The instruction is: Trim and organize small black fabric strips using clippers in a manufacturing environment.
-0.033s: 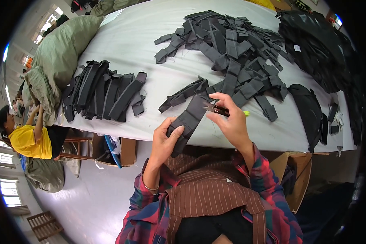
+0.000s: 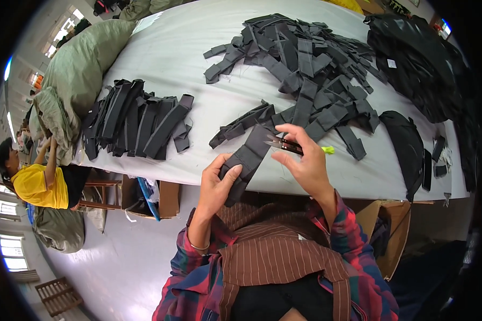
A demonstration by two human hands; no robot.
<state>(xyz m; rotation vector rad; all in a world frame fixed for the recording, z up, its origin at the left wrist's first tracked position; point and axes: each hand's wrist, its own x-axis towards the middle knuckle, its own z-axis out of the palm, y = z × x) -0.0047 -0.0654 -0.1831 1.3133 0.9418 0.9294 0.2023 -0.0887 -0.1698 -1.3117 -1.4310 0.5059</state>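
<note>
My left hand (image 2: 218, 182) is closed on a dark grey fabric strip (image 2: 250, 155), its thumb pressed on top near the lower end. The strip slants up and to the right above the table's near edge. In my right hand (image 2: 307, 163) is a pair of thread snips (image 2: 285, 144) with dark grips and pointed blades parted at the tips. The blades point left, close beside the strip's upper right edge; I cannot tell whether they touch it. A bright yellow-green tag (image 2: 328, 150) shows behind the right hand. Beyond the hands lies a loose heap of similar strips (image 2: 305, 59).
Left on the white table (image 2: 166, 48) sits a neater row of dark strips (image 2: 139, 120). Black fabric bundles (image 2: 412, 64) lie along the right side, near a dark phone-like object (image 2: 427, 169). A person in yellow (image 2: 40, 184) handles large green sacks (image 2: 85, 59) at the left. Cardboard boxes (image 2: 168, 200) stand below.
My right hand has shifted very slightly right, and the snips' blades show a little more plainly. The left hand and the strip stay nearly still.
</note>
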